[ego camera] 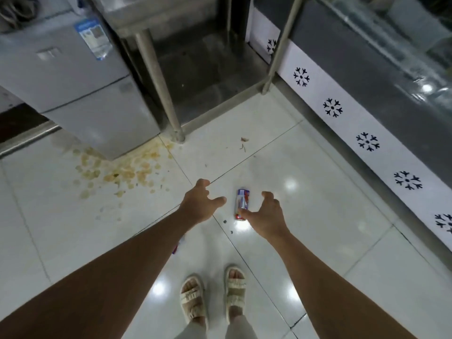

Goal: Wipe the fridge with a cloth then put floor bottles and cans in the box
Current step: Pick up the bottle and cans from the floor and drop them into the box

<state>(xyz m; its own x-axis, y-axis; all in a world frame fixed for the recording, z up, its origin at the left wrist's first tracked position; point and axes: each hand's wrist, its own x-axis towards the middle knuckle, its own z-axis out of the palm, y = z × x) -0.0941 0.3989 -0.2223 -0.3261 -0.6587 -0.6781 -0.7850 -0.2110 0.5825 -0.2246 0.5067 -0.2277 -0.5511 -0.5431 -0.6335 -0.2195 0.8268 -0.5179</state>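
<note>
Fridge (73, 77): far left. Left hand (199, 204): fingers loosely spread, holding nothing. Can (242, 201): lay on floor (318, 228) between hands, long axis pointing away from person; open tile around. Right hand (265, 216): fingers spread, thumb overlapping can's near end; contact uncertain.

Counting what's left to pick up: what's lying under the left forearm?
A small red and blue object peeks out on the floor beside the left forearm, perhaps another can. The arm covers most of it, so I cannot tell.
</note>
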